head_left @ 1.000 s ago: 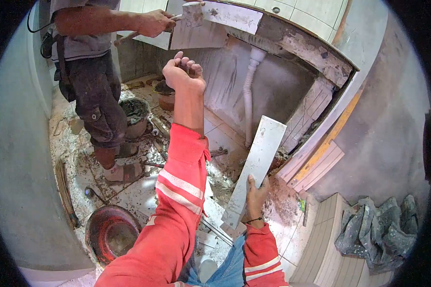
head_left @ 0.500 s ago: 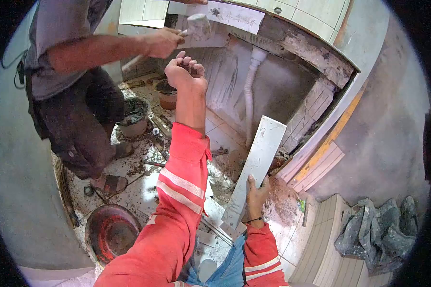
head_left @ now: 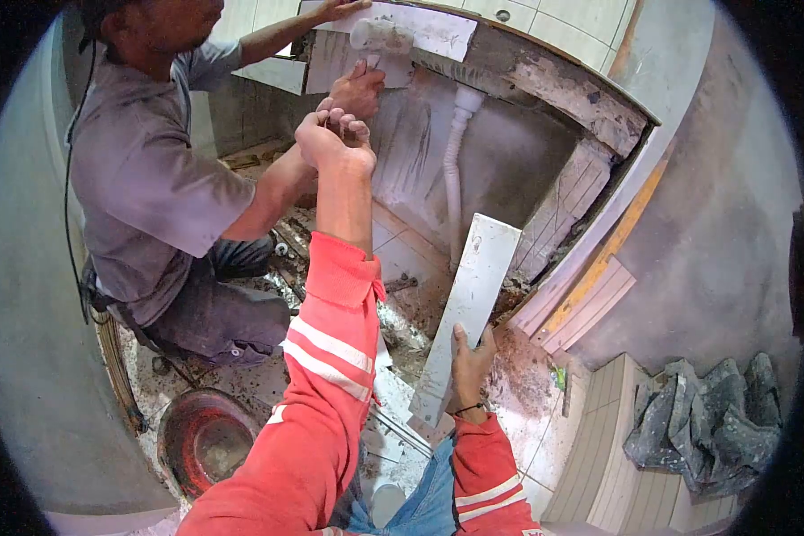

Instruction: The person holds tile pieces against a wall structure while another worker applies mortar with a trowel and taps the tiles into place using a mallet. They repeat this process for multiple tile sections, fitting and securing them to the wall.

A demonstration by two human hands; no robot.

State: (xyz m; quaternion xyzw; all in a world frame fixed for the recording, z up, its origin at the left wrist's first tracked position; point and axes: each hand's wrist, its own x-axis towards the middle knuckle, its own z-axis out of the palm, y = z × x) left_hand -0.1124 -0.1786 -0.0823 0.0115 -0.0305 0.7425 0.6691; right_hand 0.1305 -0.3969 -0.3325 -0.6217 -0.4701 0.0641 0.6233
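My left hand (head_left: 335,138) is raised in front of the counter, fingers curled in toward the palm, with nothing visible in them. My right hand (head_left: 471,366) grips the lower right edge of a long white tile strip (head_left: 473,290), thumb on its face. The strip stands tilted, its upper end leaning right below the counter. Just beyond my left hand, a co-worker's hand (head_left: 357,89) holds a pale-headed mallet (head_left: 380,36) against a white tile piece (head_left: 433,31) on the counter's front edge. The co-worker's other hand (head_left: 338,9) rests on the counter top.
A white drain pipe (head_left: 453,170) hangs under the counter. The co-worker (head_left: 152,170) crouches at the left. A round basin (head_left: 210,442) stands on the littered floor. A dark, crumpled, speckled cloth (head_left: 706,429) lies at right, by stacked tiles (head_left: 598,438).
The co-worker has crouched lower and leaned in, bringing the mallet up to the counter edge. My left hand has shifted slightly; my right hand still holds the tile strip.
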